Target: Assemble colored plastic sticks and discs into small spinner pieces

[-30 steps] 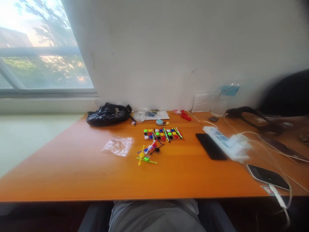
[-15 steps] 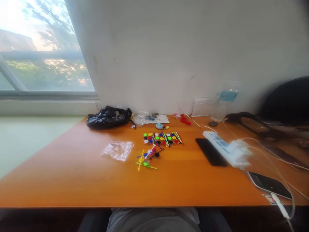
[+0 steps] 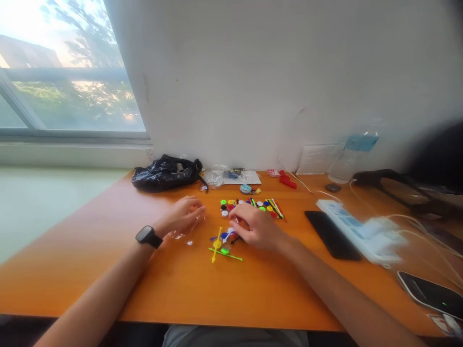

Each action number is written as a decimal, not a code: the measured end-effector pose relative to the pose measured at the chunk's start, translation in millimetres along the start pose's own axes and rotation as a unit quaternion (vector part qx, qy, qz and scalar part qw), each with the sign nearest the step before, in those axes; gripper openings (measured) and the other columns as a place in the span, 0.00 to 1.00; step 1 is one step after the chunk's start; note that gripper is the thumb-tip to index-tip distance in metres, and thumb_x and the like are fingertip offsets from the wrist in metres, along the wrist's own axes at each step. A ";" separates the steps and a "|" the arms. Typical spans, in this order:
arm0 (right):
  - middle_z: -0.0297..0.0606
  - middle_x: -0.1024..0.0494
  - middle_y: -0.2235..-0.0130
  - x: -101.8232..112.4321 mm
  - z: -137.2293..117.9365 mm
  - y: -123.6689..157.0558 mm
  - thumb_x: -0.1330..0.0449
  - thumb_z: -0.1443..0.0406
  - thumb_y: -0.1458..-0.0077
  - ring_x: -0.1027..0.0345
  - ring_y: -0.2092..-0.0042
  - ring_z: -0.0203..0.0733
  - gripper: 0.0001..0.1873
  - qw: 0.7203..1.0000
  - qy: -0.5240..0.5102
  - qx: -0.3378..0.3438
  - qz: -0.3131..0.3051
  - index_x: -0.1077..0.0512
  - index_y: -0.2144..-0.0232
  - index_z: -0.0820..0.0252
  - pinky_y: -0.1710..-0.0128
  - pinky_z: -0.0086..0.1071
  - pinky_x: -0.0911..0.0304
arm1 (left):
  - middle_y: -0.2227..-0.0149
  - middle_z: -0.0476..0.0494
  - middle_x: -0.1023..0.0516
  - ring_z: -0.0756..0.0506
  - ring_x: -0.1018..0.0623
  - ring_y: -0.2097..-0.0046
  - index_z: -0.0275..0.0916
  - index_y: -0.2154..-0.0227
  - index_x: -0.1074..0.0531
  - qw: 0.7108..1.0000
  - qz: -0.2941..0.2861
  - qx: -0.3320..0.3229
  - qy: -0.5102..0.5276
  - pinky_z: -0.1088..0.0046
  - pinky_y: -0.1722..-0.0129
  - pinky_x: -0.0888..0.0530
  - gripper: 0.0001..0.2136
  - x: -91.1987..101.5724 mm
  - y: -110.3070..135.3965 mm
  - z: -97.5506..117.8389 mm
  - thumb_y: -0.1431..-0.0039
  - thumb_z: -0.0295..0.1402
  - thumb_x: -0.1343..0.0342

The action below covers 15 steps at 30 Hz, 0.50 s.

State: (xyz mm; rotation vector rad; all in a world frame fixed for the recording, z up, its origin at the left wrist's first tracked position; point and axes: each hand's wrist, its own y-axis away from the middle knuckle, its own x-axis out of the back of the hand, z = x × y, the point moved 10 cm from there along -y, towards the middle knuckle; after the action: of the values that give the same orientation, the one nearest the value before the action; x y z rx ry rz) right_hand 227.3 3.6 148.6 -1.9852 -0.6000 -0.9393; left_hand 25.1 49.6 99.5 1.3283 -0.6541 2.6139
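My left hand (image 3: pixel 183 215), with a dark watch (image 3: pixel 148 236) on its wrist, lies over a clear plastic bag (image 3: pixel 186 237) and covers most of it. Its fingers are loosely bent, with the thumb apart from them. My right hand (image 3: pixel 258 226) hovers over small coloured plastic parts, thumb and fingers apart, nothing visible between them. Just left of it lie a yellow arrow spinner (image 3: pixel 217 244), a green one (image 3: pixel 224 251) and a white arrow (image 3: pixel 228 234). Behind, rows of coloured discs (image 3: pixel 224 208) and bundled arrows (image 3: pixel 277 208) are partly hidden by that hand.
A black plastic bag (image 3: pixel 164 173) lies at the back left, near a blue-white round item (image 3: pixel 246 189) and a red piece (image 3: pixel 287 180). To the right are a black flat slab (image 3: pixel 331 234), a white power strip (image 3: pixel 356 231) with cables, and a phone (image 3: pixel 430 291).
Both hands have come into view from the near edge, the left over the clear bag and the right over the coloured parts. The view has shifted slightly.
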 end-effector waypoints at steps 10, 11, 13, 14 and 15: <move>0.43 0.20 0.55 -14.8 -9.9 19.6 0.42 0.69 0.34 0.31 0.51 0.52 0.10 0.997 0.017 0.050 0.060 0.27 0.51 0.56 0.47 0.46 0.35 | 0.75 0.52 0.38 0.48 0.37 0.71 0.41 0.75 0.42 0.992 -0.024 0.048 0.116 0.71 0.71 0.39 0.12 -6.1 9.1 -2.8 0.34 0.33 0.55; 0.43 0.20 0.53 -10.0 -9.4 20.9 0.40 0.67 0.34 0.31 0.50 0.52 0.13 0.996 0.012 0.046 0.082 0.29 0.47 0.55 0.45 0.47 0.36 | 0.75 0.52 0.39 0.48 0.37 0.71 0.41 0.74 0.42 0.990 -0.020 0.049 0.129 0.72 0.71 0.38 0.11 -4.6 8.5 2.9 0.33 0.34 0.56; 0.45 0.22 0.46 -2.9 -11.0 21.8 0.36 0.62 0.36 0.31 0.45 0.54 0.24 0.992 0.012 0.050 0.118 0.33 0.39 0.53 0.41 0.49 0.37 | 0.74 0.53 0.41 0.49 0.38 0.72 0.42 0.72 0.42 0.984 -0.023 0.059 0.165 0.73 0.72 0.38 0.12 -5.4 6.5 16.9 0.32 0.36 0.57; 0.47 0.24 0.43 -1.3 -13.3 20.8 0.34 0.59 0.37 0.32 0.42 0.56 0.29 0.990 0.017 0.059 0.127 0.34 0.37 0.53 0.39 0.50 0.38 | 0.74 0.53 0.40 0.49 0.38 0.73 0.41 0.72 0.41 0.980 -0.032 0.069 0.186 0.73 0.72 0.37 0.13 -8.5 5.1 24.7 0.31 0.39 0.57; 0.48 0.26 0.40 -0.6 -16.6 18.4 0.32 0.57 0.38 0.34 0.40 0.56 0.31 0.989 0.025 0.073 0.129 0.34 0.36 0.52 0.38 0.51 0.39 | 0.75 0.54 0.40 0.50 0.38 0.74 0.41 0.72 0.40 0.968 -0.047 0.093 0.228 0.73 0.73 0.38 0.14 -14.4 3.8 30.7 0.31 0.41 0.54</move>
State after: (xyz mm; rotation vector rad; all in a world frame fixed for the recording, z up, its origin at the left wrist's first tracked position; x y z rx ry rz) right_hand 233.2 -20.3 145.3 -1.8502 -0.3613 -0.7621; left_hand 55.2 33.9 102.6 0.7192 -0.2714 2.8055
